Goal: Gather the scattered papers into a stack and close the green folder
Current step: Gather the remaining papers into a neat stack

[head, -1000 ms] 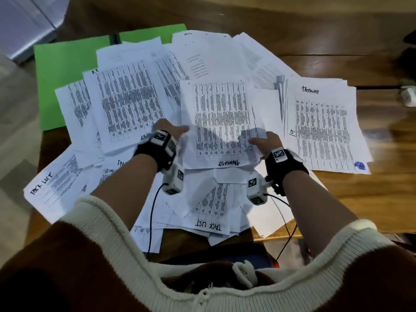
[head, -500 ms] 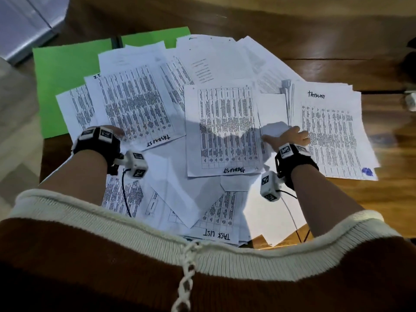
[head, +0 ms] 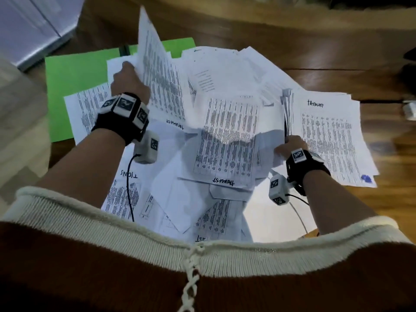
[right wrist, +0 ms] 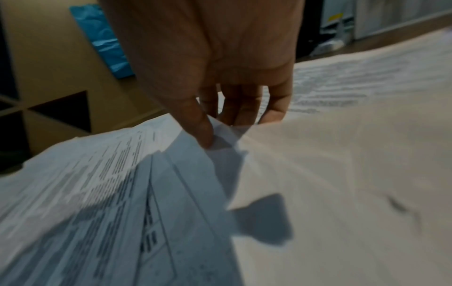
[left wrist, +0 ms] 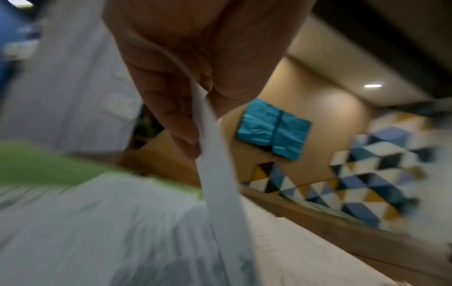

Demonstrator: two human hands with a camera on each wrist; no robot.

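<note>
Printed white papers [head: 227, 136] lie scattered over the wooden table, covering much of the open green folder [head: 74, 86] at the back left. My left hand [head: 129, 79] pinches the edge of one printed sheet [head: 157, 70] and holds it tilted up over the folder; the left wrist view shows that sheet [left wrist: 215, 174] edge-on between thumb and fingers. My right hand [head: 290, 147] pinches the crumpled corner of a sheet [right wrist: 220, 139] beside the right-hand pile of papers [head: 326, 136], fingers curled on it.
The wooden table [head: 337, 70] runs to the back and right, with a small white object [head: 409, 110] at its right edge. A grey cabinet [head: 29, 25] stands at the back left. Cables hang from both wrist cameras over the near papers.
My left hand moved from the near left forward to the folder side and lifted a printed sheet upright. My right hand stayed by the right pile and pinched a sheet's corner.
</note>
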